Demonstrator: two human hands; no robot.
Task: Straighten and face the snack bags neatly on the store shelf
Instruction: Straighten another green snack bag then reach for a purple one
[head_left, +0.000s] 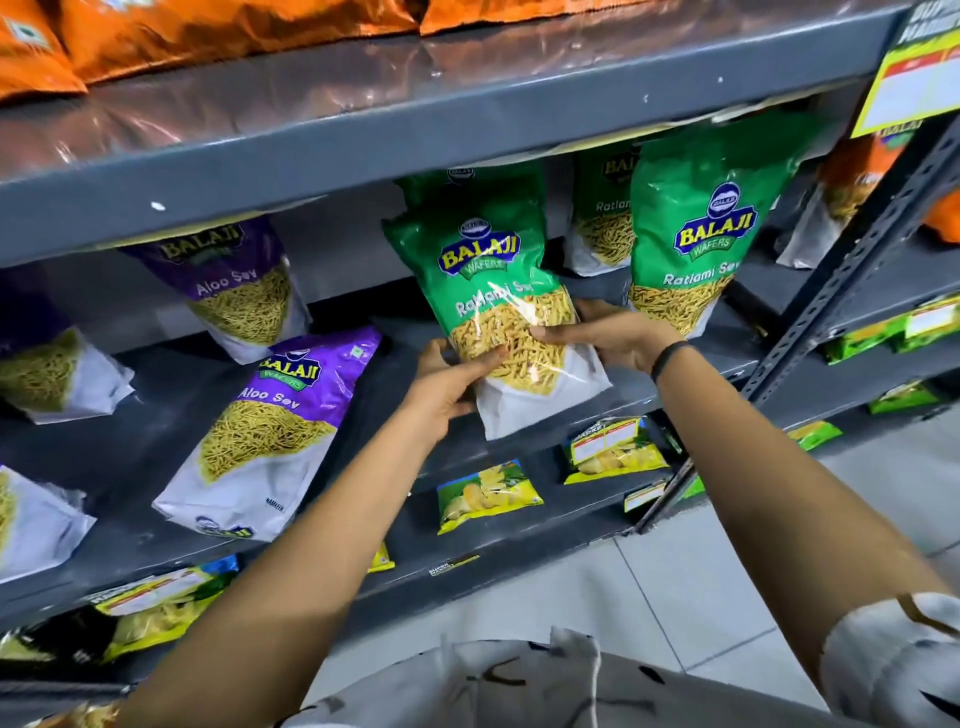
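Observation:
A green Ratlami Sev bag (488, 270) is held upright, tilted slightly left, over the middle grey shelf (156, 447). My left hand (447, 389) grips its lower left side and my right hand (608, 332) grips its lower right side. Another green Ratlami Sev bag (701, 228) stands to the right, with a third green bag (602, 218) behind. A purple Aloo Sev bag (270, 431) lies flat on the shelf to the left. Another purple Aloo Sev bag (234, 280) leans at the back.
More purple and white bags (52, 374) lie at the far left. Orange bags (156, 31) sit on the top shelf. Small yellow-green chip packets (488, 493) lie on the lower shelf. A perforated grey upright (852, 260) and a yellow price sign (914, 78) are on the right.

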